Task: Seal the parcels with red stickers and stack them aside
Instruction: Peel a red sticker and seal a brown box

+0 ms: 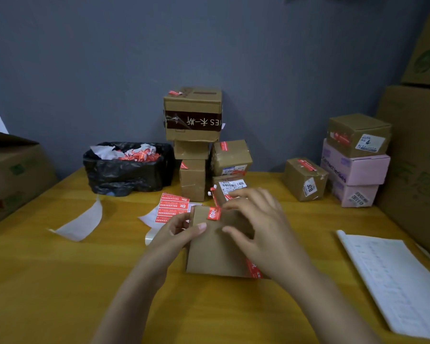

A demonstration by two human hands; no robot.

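Observation:
A small brown cardboard parcel stands on the yellow table in front of me. A red sticker sits folded over its top far edge, and another red sticker shows at its lower right corner. My left hand grips the parcel's left side, thumb on the near face. My right hand rests on the parcel's top right, fingers at the sticker, thumb on the near face. A sheet of red stickers lies just behind the parcel.
A stack of sealed brown parcels rises at the back centre. A black-bagged bin of sticker scraps sits back left. More parcels and pink boxes stand at the right. White paper sheets lie near right, backing paper at left.

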